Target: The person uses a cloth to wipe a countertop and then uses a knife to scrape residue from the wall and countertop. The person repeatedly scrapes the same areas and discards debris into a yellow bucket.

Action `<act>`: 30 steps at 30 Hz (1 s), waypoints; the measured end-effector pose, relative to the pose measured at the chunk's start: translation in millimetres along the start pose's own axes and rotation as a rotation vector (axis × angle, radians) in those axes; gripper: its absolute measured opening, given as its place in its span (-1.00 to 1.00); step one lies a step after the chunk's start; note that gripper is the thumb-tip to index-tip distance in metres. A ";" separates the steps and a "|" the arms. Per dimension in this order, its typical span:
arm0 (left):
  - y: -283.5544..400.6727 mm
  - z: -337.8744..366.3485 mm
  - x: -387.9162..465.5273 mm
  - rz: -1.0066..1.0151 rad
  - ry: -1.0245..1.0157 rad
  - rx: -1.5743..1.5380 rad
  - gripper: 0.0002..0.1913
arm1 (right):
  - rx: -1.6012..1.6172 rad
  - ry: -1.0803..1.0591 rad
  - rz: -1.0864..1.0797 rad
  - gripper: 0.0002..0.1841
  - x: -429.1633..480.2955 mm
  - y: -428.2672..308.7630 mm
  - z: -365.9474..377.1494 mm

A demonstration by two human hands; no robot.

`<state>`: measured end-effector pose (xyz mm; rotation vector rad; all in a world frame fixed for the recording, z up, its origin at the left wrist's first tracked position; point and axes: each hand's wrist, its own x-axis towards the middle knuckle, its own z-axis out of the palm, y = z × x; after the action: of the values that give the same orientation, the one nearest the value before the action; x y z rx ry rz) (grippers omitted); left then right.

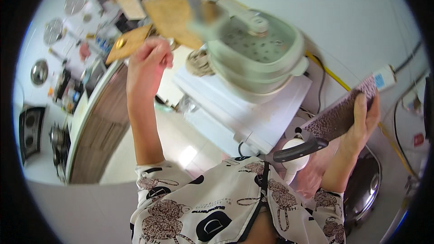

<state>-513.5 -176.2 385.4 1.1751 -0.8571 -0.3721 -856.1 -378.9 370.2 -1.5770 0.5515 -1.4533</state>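
Observation:
My right hand (362,122) grips a cleaver by its broad, speckled blade (339,115), thumb across the blade's face. The cleaver's black riveted handle (300,150) points down and left towards my printed jacket. Raised at the left, my left hand (151,52) has its fingers curled in, and nothing shows in it. Between the hands a light green oval vessel with a perforated inner surface (261,47) stands on a white flat-topped surface (261,108). A crumpled beige cloth (199,63) lies against the vessel's left side.
Wooden boards (176,18) stand beyond my left hand. At the left runs a counter with wood-look fronts (101,132). A white power strip (385,78) with cables is near the blade. Lower right are a white object with a black knob (295,156) and a shiny dark rounded object (364,186).

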 end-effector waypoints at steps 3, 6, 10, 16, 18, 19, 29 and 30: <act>-18.7 -58.4 -89.6 -0.105 0.309 -0.092 -0.80 | -0.051 0.016 -0.056 -0.49 -21.8 -4.4 16.9; -45.5 -104.5 -186.0 -0.217 0.589 -0.129 -0.74 | 0.116 -0.129 -0.028 -0.42 -40.2 -15.3 33.1; -87.0 -136.8 -267.8 -0.404 0.969 -0.143 -0.71 | 0.046 -0.165 -0.051 -0.43 -48.4 -11.0 56.8; -186.7 -169.7 -350.2 -0.512 1.256 -0.267 -0.82 | -0.014 -0.223 -0.220 -0.73 -78.4 -30.8 121.0; -216.2 -192.7 -356.2 -0.557 1.430 -0.320 -0.86 | -0.031 -0.336 -0.291 -0.69 -88.5 -29.7 137.1; -227.9 -212.4 -362.2 -0.536 1.501 -0.313 -0.87 | -0.038 -0.371 -0.282 -0.67 -95.5 -33.3 150.9; -293.7 -459.0 -474.0 -0.637 2.094 0.418 -0.85 | -0.041 -0.511 -0.164 -0.55 -153.7 -29.3 309.9; -314.3 -487.5 -505.7 -0.725 2.071 0.358 -0.72 | -0.050 -0.521 -0.153 -0.54 -153.7 -28.2 320.2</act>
<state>-418.3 358.4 -159.8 1.4305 1.3645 0.5109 -592.2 -141.8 337.9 -1.9790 0.1650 -1.0728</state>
